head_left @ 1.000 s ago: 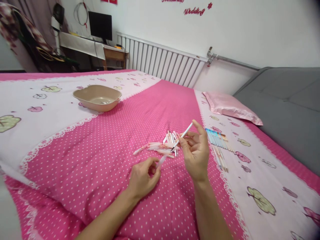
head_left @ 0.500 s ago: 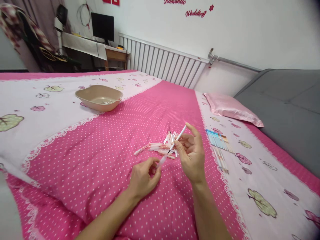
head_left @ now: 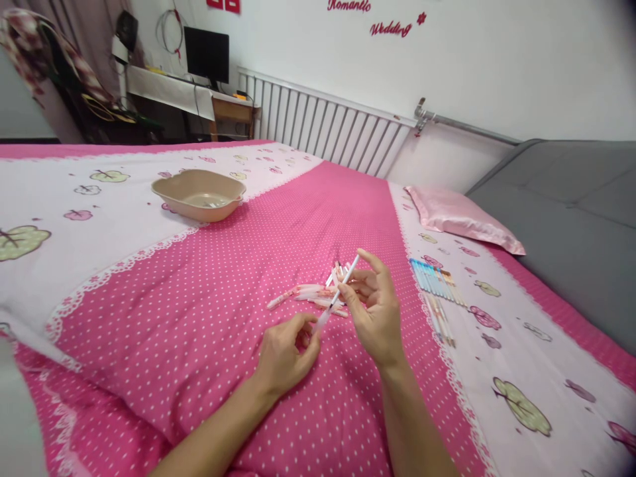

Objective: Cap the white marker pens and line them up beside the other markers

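Observation:
My right hand point(head_left: 375, 315) pinches a thin white pen refill point(head_left: 346, 281), held slanted with its dark tip pointing down-left. My left hand point(head_left: 284, 354) rests on the pink dotted bedspread and pinches a clear pen barrel point(head_left: 322, 320), whose open end meets the refill's tip. Just beyond both hands lies a small heap of several pink and white pen parts point(head_left: 313, 295). To the right, a row of several assembled pens point(head_left: 437, 281) lies on the pale strip of the cover.
A beige heart-shaped bowl point(head_left: 199, 194) sits on the bed at the far left. A pink pillow point(head_left: 462, 215) lies by the grey headboard point(head_left: 571, 218) on the right. A white radiator point(head_left: 322, 126) and a desk with a monitor point(head_left: 206, 53) stand behind the bed.
My right hand has moved down and left with the refill, bringing its tip to the barrel in my left hand. The left hand has stayed put.

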`<state>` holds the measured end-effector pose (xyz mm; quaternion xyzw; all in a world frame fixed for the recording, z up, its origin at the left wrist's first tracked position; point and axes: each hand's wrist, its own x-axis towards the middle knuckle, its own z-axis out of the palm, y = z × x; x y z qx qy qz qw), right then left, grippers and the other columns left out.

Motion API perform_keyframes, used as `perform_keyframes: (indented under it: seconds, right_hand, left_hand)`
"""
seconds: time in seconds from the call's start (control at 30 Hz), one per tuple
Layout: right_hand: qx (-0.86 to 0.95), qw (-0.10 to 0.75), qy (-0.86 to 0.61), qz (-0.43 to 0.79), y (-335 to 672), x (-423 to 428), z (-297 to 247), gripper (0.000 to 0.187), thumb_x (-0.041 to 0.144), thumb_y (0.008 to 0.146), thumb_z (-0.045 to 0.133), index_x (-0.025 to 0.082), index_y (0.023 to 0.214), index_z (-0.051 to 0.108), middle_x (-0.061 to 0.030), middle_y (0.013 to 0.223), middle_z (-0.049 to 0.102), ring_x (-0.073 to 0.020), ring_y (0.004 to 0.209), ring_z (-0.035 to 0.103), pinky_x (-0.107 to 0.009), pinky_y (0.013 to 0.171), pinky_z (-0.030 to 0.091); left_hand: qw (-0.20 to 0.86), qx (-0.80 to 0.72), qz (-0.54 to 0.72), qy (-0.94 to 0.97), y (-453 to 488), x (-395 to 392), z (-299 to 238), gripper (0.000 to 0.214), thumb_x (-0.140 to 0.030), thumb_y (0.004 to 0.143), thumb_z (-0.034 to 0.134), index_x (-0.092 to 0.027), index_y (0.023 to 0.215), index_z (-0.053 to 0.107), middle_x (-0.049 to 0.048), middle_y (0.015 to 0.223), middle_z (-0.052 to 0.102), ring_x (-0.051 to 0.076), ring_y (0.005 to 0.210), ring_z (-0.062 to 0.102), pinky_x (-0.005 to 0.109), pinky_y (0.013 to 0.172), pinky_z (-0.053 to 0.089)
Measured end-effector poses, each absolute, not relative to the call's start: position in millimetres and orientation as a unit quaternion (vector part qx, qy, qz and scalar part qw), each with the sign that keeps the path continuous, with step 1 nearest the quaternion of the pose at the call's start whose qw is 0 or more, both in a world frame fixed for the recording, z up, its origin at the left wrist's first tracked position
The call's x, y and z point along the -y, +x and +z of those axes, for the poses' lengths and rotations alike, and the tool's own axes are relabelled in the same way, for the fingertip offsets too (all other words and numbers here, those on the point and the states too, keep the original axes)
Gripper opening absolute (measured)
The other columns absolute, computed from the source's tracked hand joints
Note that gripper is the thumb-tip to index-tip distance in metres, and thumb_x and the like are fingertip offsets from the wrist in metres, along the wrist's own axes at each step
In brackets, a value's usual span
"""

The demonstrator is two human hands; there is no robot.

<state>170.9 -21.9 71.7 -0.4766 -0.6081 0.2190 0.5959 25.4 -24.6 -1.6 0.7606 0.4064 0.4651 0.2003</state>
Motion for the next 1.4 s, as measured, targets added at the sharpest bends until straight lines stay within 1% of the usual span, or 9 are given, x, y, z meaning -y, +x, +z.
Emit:
perform_keyframes:
  seconds: [0.73,1.0,1.17,1.27,1.4]
  right_hand:
    - [0.633,0.568,-0.481,0.212,169.5,24.0,71.9,0.047,0.020,0.082,0.057,0.031,0.126,0.043,0.0005,0.090,0.059,-0.0144,0.080,0.063,-0.033,0.074,0.055]
    - [0.654,0.536,-0.477,0.240,166.8,24.5,71.7,0.046,0.020,0.082,0.057,0.030,0.125,0.044,0.0006,0.086,0.063,-0.0146,0.076,0.064,-0.031,0.069,0.055]
    - [0.667,0.518,-0.478,0.240,166.8,24.5,72.7,0.036,0.020,0.083,0.056,0.028,0.118,0.049,0.0006,0.085,0.065,-0.0139,0.075,0.065,-0.030,0.071,0.055]
    - [0.685,0.496,-0.475,0.243,167.7,24.6,73.4,0.027,0.020,0.085,0.053,0.026,0.111,0.056,-0.0015,0.089,0.066,-0.0149,0.081,0.066,-0.031,0.074,0.056]
    - [0.698,0.485,-0.464,0.251,168.9,25.9,74.8,0.026,0.022,0.086,0.051,0.026,0.110,0.061,-0.0027,0.095,0.068,-0.0159,0.087,0.066,-0.033,0.077,0.057]
  left_hand:
    - [0.214,-0.405,0.472,0.753,24.9,24.9,-4.0,0.014,-0.019,0.081,0.050,-0.017,0.093,0.057,-0.0001,0.064,0.065,0.011,0.052,0.058,0.022,0.052,0.046]
    - [0.196,-0.400,0.493,0.747,25.5,25.0,-0.1,0.015,-0.019,0.081,0.051,-0.017,0.095,0.057,-0.0013,0.060,0.064,0.010,0.048,0.057,0.020,0.048,0.044]
    - [0.208,-0.400,0.497,0.742,24.9,24.6,0.6,0.016,-0.019,0.082,0.051,-0.016,0.097,0.057,0.0000,0.064,0.065,0.010,0.050,0.057,0.020,0.048,0.045]
    - [0.218,-0.405,0.498,0.735,24.6,25.0,0.5,0.017,-0.020,0.083,0.050,-0.016,0.098,0.056,-0.0002,0.064,0.065,0.010,0.050,0.057,0.020,0.047,0.045]
    - [0.220,-0.414,0.495,0.731,24.8,25.4,0.0,0.016,-0.021,0.083,0.050,-0.017,0.098,0.056,-0.0007,0.064,0.065,0.010,0.050,0.057,0.020,0.048,0.045]
